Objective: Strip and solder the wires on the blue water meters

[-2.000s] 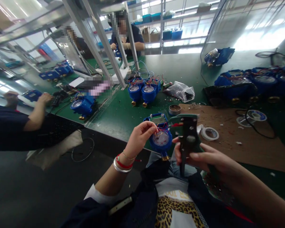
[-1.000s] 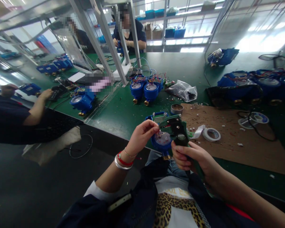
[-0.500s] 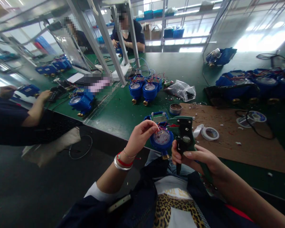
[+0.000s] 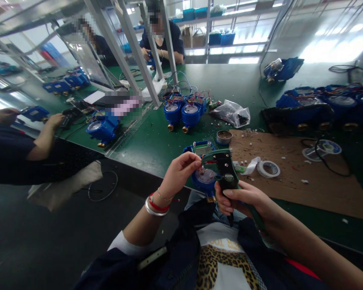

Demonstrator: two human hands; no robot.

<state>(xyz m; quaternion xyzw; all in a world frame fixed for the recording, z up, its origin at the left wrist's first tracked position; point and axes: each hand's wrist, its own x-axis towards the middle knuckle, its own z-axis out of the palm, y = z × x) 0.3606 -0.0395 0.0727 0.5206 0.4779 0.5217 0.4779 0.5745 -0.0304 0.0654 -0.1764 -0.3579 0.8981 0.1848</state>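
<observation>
A blue water meter [image 4: 203,179] with a round dial and thin coloured wires rests at the near edge of the green table [image 4: 157,141], in front of me. My left hand [image 4: 179,173] pinches one of its wires just above the dial. My right hand [image 4: 241,198] grips the handles of a green and black wire stripper [image 4: 224,169]. The tool's jaws sit over the meter, right beside my left fingertips.
Two more blue meters [image 4: 183,112] stand further back, another [image 4: 101,129] to the left, several at the far right. A small tin [image 4: 224,137], a plastic bag [image 4: 232,113] and a tape roll [image 4: 268,169] on brown cardboard [image 4: 296,169] lie nearby. Other people work at left and across.
The wire stripper has swung back over the meter toward my left fingertips, after having tilted upright and away half a second ago. My left hand has kept its pinch on the wire.
</observation>
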